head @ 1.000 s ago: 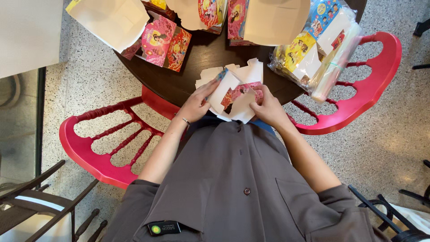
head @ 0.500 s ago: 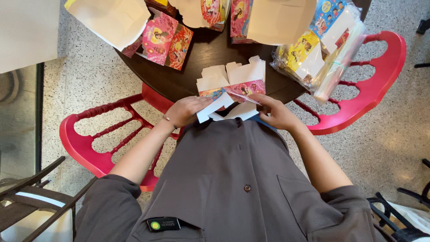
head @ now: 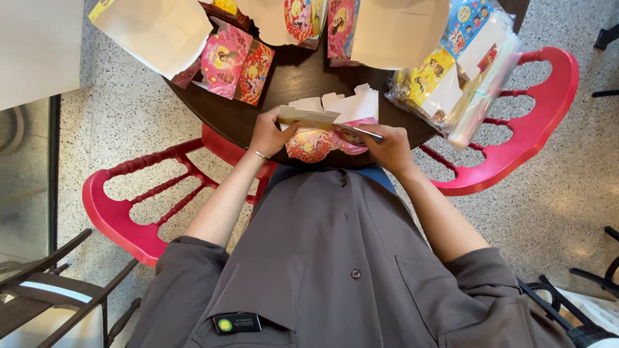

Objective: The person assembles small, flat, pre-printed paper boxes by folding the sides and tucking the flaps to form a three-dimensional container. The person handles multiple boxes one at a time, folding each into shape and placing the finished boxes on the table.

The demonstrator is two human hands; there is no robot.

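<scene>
A flat cardboard box blank (head: pixel 325 132), white on its inner face and printed pink and orange on the outer, sits at the near edge of the round dark tabletop (head: pixel 290 80), partly folded, with its white flaps standing up behind and its printed rounded panels hanging toward the person's chest. It looks light and thin, stiff along the panels but ready to bend at the creases, so it would likely crease or tear if pinched hard; the safest hold seems to be at the panel edges, close to a fold line. The left hand (head: pixel 271 134) is clenched on the left end of the blank, fingers curled over the top edge and thumb beneath. The right hand (head: pixel 385 147) pinches the right end, where a narrow flap runs under its fingers; both grips are nearly closed on the card, with no slack showing. Farther back on the tabletop lie more printed blanks (head: pixel 235 63) and large pale sheets (head: pixel 155 29), and at the right edge a clear plastic bag of colourful flat packs (head: pixel 458 71). Red chairs (head: pixel 129 206) stand on either side over a speckled floor (head: pixel 567 193), and a dark chair frame (head: pixel 51 283) shows at the lower left.
</scene>
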